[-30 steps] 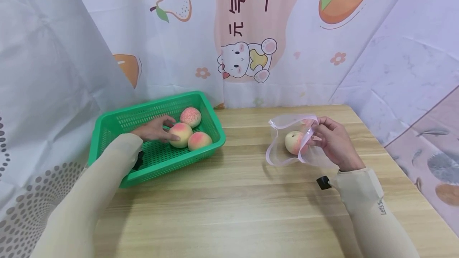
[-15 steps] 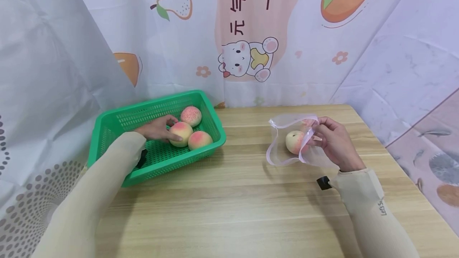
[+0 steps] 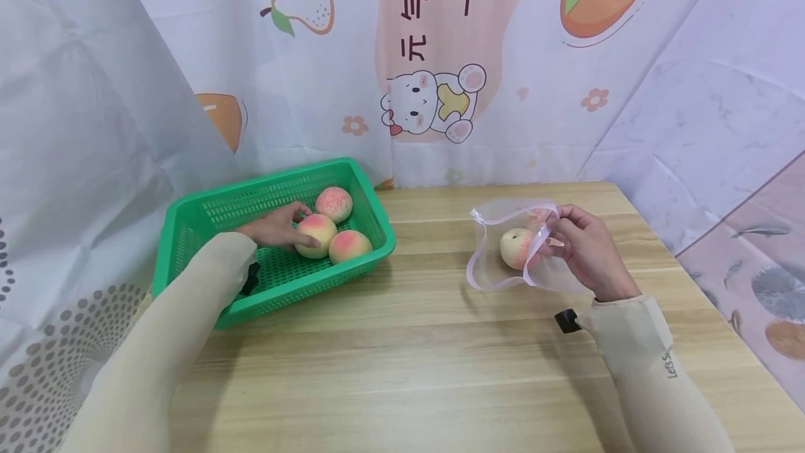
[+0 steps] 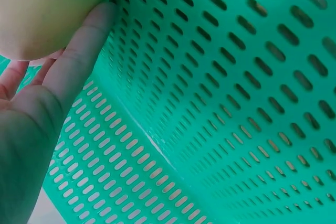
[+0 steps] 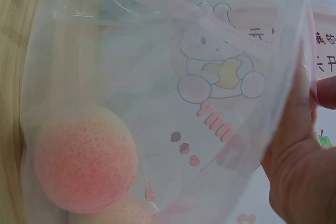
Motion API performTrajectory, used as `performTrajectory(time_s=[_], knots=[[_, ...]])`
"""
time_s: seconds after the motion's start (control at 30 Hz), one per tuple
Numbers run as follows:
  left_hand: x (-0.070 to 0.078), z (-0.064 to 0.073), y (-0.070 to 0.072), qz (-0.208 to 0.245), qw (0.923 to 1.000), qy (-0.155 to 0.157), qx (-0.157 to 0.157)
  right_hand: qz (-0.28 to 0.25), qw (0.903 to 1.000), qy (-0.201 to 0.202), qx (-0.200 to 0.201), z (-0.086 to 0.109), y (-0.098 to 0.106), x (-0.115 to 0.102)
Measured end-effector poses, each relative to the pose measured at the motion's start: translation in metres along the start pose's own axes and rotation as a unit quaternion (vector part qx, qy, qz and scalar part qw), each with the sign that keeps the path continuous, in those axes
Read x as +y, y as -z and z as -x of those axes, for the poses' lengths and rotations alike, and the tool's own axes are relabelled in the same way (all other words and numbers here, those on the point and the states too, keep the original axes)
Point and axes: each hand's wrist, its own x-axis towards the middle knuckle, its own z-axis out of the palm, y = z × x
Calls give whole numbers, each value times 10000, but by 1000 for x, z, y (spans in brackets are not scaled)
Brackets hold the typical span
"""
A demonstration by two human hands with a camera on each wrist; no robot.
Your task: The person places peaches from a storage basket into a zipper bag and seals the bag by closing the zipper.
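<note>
Inside the green basket [image 3: 302,297], at the left of the head view, my left hand [image 3: 273,227] grips a yellow and pink peach [image 3: 318,235]. In the left wrist view the thumb lies along the side of that peach [image 4: 50,11], with other fingers partly hidden under it. Two more peaches sit beside it, a speckled pink peach [image 3: 334,204] behind and a smoother peach [image 3: 350,247] in front. On the right, my right hand [image 3: 585,247] pinches the pink-edged rim of a clear zip bag [image 3: 473,268], holding its mouth apart. A peach [image 5: 86,158] lies inside, with another peach [image 5: 113,212] partly showing below it.
Both the basket and the bag are on a wooden table [image 3: 402,362]. Close behind the table hangs a printed curtain [image 3: 314,96]. A black wrist camera [image 3: 567,321] sticks out from the right sleeve [image 3: 632,341].
My left hand has shifted slightly to the right, its thumb a little farther over the peach. The right hand and the bag hold still.
</note>
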Motion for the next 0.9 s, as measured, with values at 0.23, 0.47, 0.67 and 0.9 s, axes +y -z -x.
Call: performTrajectory(time_s=[0.23,0.47,0.67,0.9], knots=[[-3,2,2,-82,9999,-62,47,46,10000,34,-8,0,-1,0],[-9,8,6,-185,9997,-118,83,8,10000,-7,-23,-2,-3,1],[-10,11,10,-244,9989,-272,299,-36,10000,9,-25,-2,-3,1],[-9,14,13,-332,9971,-347,585,71,10000,24,-17,-1,-3,3]])
